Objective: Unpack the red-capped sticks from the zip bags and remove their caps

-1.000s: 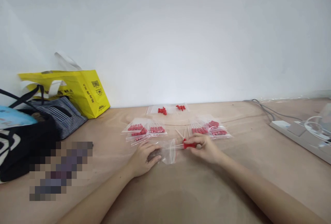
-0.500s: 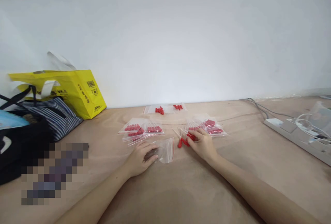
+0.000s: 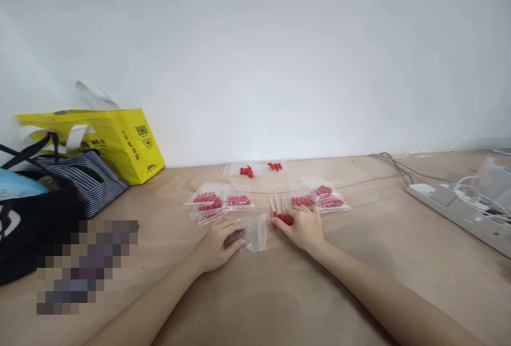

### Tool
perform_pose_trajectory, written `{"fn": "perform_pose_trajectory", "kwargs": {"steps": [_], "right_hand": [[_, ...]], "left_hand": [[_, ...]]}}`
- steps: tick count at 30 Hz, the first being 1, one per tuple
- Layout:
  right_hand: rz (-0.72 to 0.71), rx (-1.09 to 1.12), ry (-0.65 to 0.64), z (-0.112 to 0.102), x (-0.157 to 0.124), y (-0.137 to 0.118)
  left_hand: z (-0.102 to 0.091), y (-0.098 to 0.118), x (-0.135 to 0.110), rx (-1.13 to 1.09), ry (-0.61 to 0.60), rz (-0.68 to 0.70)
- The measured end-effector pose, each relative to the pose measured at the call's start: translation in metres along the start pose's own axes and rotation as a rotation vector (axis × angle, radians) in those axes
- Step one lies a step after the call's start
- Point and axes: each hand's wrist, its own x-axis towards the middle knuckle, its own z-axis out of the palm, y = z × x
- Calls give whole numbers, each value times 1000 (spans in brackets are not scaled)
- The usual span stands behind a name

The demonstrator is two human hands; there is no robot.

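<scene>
My left hand (image 3: 217, 239) rests on the table with its fingers inside the mouth of a small clear zip bag (image 3: 255, 230), holding it. Just right of the bag, my right hand (image 3: 302, 226) lies over a few small red-tipped sticks (image 3: 282, 218), fingers curled around them. Behind the hands lie two heaps of filled zip bags with red pieces, one on the left (image 3: 219, 200) and one on the right (image 3: 319, 197). Another flat bag with red pieces (image 3: 257, 169) lies by the wall.
A yellow shopping bag (image 3: 120, 141) and a striped dark bag (image 3: 75, 178) stand at the left by the wall. A white power strip with cables (image 3: 459, 205) sits at the right. A blurred patch (image 3: 85, 266) covers something at the front left. The tabletop (image 3: 259, 303) is tan.
My right hand pulled the red-tipped sticks away from the bag's mouth, set them down on the table and now gathers them just right of the bag. The left hand stayed on the bag.
</scene>
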Motion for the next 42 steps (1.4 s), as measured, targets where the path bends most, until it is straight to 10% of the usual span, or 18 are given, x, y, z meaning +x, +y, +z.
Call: {"fn": "perform_pose_trajectory", "kwargs": {"steps": [22, 26, 34, 42], "right_hand": [[-293, 188, -152, -2, 1, 1], [-307, 153, -165, 2, 3, 0], [-300, 142, -117, -2, -2, 8], [-301, 174, -57, -2, -6, 11]], "left_hand": [[-23, -26, -14, 246, 108, 18], [-31, -31, 2, 278, 260, 24], [-22, -50, 34, 363, 117, -34], [-16, -43, 48, 320, 241, -124]]}}
